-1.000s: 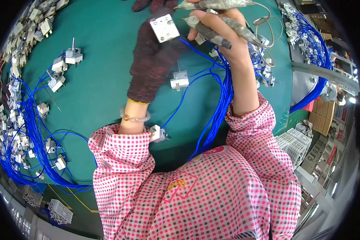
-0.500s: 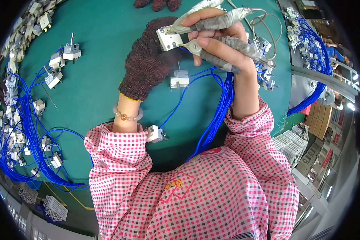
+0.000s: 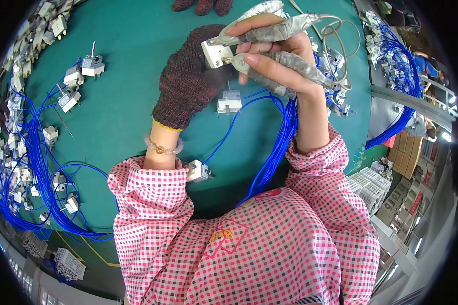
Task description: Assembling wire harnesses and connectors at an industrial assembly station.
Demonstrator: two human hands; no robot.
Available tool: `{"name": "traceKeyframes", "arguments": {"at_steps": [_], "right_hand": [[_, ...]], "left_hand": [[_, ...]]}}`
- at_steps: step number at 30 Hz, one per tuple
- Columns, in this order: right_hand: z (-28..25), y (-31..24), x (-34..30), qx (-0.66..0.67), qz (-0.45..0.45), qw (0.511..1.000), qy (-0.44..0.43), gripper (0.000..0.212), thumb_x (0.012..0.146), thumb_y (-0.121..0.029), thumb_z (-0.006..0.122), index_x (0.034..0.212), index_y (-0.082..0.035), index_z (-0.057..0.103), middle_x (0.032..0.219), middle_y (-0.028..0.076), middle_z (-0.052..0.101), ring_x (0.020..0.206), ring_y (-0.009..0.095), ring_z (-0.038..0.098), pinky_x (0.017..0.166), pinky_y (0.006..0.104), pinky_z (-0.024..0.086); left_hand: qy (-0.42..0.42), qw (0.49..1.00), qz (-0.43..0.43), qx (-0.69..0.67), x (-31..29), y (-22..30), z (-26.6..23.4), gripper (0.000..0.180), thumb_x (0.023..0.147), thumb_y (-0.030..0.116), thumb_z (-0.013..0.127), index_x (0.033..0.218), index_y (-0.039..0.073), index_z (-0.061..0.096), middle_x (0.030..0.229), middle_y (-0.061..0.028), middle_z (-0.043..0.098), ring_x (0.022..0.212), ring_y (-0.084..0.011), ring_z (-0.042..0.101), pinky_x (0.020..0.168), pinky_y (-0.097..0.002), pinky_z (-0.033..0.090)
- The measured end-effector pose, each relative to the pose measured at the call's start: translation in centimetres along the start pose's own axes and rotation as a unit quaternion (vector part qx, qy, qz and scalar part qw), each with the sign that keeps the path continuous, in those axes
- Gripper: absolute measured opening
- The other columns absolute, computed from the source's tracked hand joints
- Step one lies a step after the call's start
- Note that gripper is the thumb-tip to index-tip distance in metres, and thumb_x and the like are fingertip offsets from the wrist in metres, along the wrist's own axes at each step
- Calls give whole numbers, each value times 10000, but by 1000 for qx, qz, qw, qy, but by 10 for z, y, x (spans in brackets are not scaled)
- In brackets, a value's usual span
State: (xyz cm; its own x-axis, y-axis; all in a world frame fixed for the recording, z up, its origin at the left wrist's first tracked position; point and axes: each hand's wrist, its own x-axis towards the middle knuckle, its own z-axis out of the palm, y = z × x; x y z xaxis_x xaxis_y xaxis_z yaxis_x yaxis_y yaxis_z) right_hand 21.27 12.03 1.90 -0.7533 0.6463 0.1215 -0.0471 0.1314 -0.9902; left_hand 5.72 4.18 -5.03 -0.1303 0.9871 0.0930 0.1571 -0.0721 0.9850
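My left hand, in a dark knitted glove, is closed around a small white block-shaped electrical part, its face with metal terminals turned to the right. My bare right hand grips two tape-wrapped test clips, an upper one and a lower one. Both clip tips reach the block's terminals; whether each touches metal is too small to tell. Below the hands stands a grey-and-white part with a shaft, joined to blue wire. A similar part lies beside my left sleeve.
A thick bundle of blue wires runs toward my lap. Several wired parts lie at left, beside piles of parts along the table's rim. A pale cable loops behind the clips. Dark red glove fingers show at the far edge.
The lower clip in my right hand has shifted slightly left, its tip now closer against the block's lower terminals. My left hand keeps hold of the block, almost unmoved.
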Motion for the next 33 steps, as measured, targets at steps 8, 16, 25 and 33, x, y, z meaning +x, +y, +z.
{"name": "traceKeyframes", "arguments": {"at_steps": [8, 16, 25, 33], "right_hand": [[-3, 1, 0, -42, -34, 999, -2, 271, 786, -51, 627, 1025, 76, 622, 988, 155, 629, 674, 171, 640, 612, 245, 523], [-8, 4, 1, -51, -23, 998, -21, 249, 783, -7, 615, 1022, 63, 618, 1046, 149, 620, 697, 162, 638, 621, 258, 543], [-10, -2, 2, -41, 50, 997, -51, 312, 815, -109, 632, 1107, -9, 586, 850, 66, 618, 682, 129, 643, 602, 222, 508], [-12, 1, 2, -64, 11, 996, -66, 241, 791, -5, 635, 1028, 42, 625, 943, 112, 610, 728, 152, 624, 612, 257, 542]], "left_hand": [[27, 999, 13, 13, 1, 5, 2, 477, 742, 235, 688, 1169, 92, 531, 976, -87, 669, 861, -199, 661, 740, -324, 526], [33, 996, 55, 66, 2, -1, 1, 515, 730, 258, 727, 1174, 85, 530, 974, -99, 672, 856, -224, 666, 724, -331, 529], [4, 991, 59, 117, 0, -2, -2, 463, 766, 143, 685, 1188, 71, 506, 1008, -86, 646, 924, -178, 629, 776, -307, 496], [-4, 993, 51, 106, 0, -3, -3, 487, 747, 165, 720, 1180, 75, 517, 1028, -92, 648, 925, -204, 636, 771, -317, 500]]}}
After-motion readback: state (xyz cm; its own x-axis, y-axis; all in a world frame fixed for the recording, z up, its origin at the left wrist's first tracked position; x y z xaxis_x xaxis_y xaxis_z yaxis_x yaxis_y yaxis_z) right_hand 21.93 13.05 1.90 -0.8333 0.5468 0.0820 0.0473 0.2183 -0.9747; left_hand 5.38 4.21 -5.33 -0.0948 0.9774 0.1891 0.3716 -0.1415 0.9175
